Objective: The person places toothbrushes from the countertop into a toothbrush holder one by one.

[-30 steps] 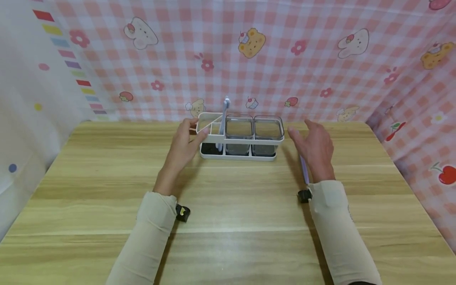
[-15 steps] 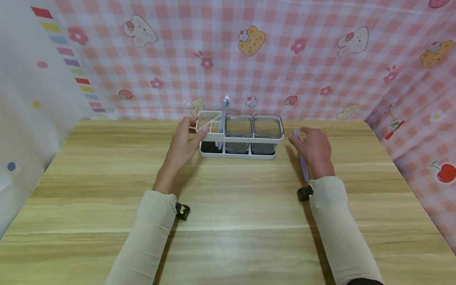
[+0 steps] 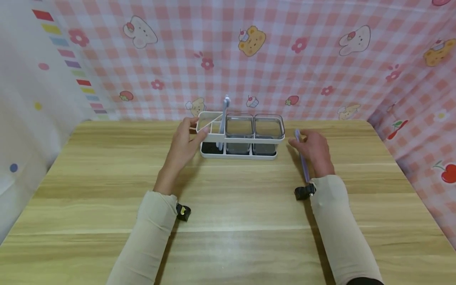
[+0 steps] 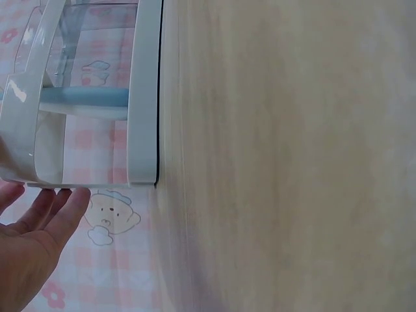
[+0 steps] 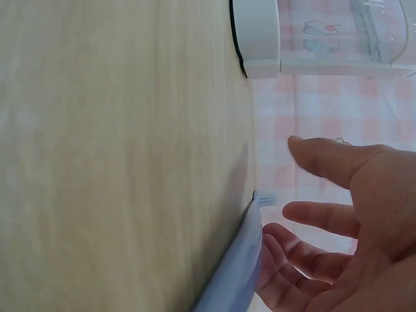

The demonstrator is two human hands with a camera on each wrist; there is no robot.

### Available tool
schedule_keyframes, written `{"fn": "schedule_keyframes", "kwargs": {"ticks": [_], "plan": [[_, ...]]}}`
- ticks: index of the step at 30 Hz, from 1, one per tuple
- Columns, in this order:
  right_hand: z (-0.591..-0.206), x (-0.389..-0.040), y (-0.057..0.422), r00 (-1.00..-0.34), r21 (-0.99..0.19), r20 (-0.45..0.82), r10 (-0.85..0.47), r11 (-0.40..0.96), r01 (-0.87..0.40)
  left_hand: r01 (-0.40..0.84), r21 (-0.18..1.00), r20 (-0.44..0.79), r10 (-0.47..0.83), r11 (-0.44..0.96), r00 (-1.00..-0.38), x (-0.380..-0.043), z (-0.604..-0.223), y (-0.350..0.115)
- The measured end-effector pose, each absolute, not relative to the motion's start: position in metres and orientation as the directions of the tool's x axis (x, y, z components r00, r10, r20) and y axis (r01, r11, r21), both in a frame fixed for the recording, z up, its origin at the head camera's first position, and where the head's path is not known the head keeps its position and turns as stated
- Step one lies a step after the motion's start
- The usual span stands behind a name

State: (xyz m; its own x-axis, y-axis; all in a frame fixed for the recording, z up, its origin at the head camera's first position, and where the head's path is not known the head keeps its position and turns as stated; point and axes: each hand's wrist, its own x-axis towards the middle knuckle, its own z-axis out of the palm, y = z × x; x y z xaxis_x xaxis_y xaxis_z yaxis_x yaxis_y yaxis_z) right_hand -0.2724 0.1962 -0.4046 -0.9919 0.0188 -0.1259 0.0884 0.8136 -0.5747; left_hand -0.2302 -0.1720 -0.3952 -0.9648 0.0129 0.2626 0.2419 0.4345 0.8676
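A white toothbrush holder [image 3: 246, 140] stands near the back of the table, with two clear cups [image 3: 239, 127] in its middle and right bays. A pale blue toothbrush [image 3: 223, 118] stands in its divided left section. My left hand [image 3: 181, 142] holds the holder's left end, thumb over the front rim and fingers against the side. A purple toothbrush [image 3: 304, 166] lies on the table right of the holder. My right hand [image 3: 316, 150] hovers over it, thumb and index finger apart; the lower fingers are beside the handle [image 5: 234, 273], and whether they touch it I cannot tell.
The wooden table [image 3: 228, 237] ends at a pink checked cloth [image 3: 221, 51] hanging close behind the holder. A gap of bare tabletop separates the holder from the purple toothbrush. Black wrist cameras [image 3: 183, 212] sit on both wrists.
My right hand has lowered a little toward the purple toothbrush, and its head end now shows beside the fingers. The left hand and the holder have stayed in place.
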Motion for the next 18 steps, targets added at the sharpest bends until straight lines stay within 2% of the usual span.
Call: {"fn": "schedule_keyframes", "kwargs": {"ticks": [6,18], "plan": [[-0.4082,-0.2729,0.1974,-0.985,-0.592,-0.164,0.044,0.795,0.134,0.242,0.867,0.264,0.011,0.435,-0.964,-0.23,-0.3962,-0.172],[-0.4142,-0.2733,0.2004,-0.985,-0.61,-0.151,0.086,0.776,0.161,0.25,0.865,0.271,0.013,0.436,-0.962,-0.2308,-0.3978,-0.1724]]}}
